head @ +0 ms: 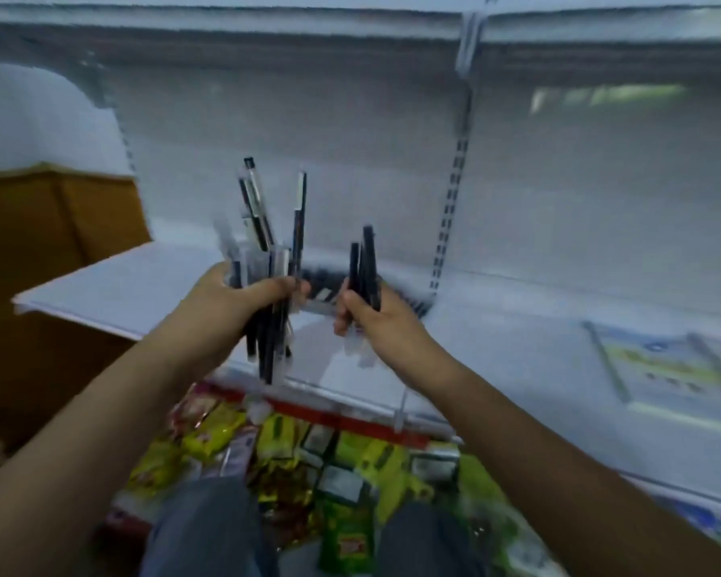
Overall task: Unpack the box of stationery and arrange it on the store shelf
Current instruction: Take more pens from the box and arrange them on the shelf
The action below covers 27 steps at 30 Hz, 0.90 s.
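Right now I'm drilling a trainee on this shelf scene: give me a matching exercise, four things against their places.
Things:
1. bigger pen bunch
2. smaller pen bunch
3. snack packets
4. brown box

Places:
A. far left, beside the white shelf
B. in the right hand
C. low down, under the shelf
D. in the left hand

Pairs: 1-D, 2-B, 3-C, 4-A

Motion blur smearing whole view. Sheet at shelf right edge running off frame, print unreadable. Dark items at shelf back edge lying half hidden behind hands.
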Each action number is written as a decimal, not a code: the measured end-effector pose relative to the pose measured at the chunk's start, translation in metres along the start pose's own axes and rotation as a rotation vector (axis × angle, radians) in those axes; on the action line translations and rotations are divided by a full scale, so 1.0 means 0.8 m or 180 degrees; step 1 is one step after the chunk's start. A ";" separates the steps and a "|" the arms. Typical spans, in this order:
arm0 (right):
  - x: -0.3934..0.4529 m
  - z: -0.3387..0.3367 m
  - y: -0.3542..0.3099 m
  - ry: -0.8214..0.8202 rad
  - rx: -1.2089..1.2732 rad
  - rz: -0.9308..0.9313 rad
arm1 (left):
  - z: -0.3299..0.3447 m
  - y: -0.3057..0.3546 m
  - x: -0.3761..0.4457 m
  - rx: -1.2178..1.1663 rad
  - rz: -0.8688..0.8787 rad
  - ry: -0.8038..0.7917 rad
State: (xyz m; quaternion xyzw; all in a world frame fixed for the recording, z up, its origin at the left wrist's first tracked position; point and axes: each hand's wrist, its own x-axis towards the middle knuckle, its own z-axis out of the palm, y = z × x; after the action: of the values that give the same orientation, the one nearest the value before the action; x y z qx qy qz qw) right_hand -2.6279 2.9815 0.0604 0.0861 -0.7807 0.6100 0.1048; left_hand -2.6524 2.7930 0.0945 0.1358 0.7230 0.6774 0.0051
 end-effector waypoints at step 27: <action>-0.073 -0.285 0.170 0.1504 -0.2940 0.0698 | 0.315 -0.147 0.138 0.2184 0.0816 -0.1464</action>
State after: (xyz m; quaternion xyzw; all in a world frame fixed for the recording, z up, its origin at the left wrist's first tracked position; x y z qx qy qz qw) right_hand -2.5938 3.2359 -0.0290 -0.1910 -0.9276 0.2128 0.2404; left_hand -2.7331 3.0568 -0.0222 0.3658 0.8637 0.3450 0.0365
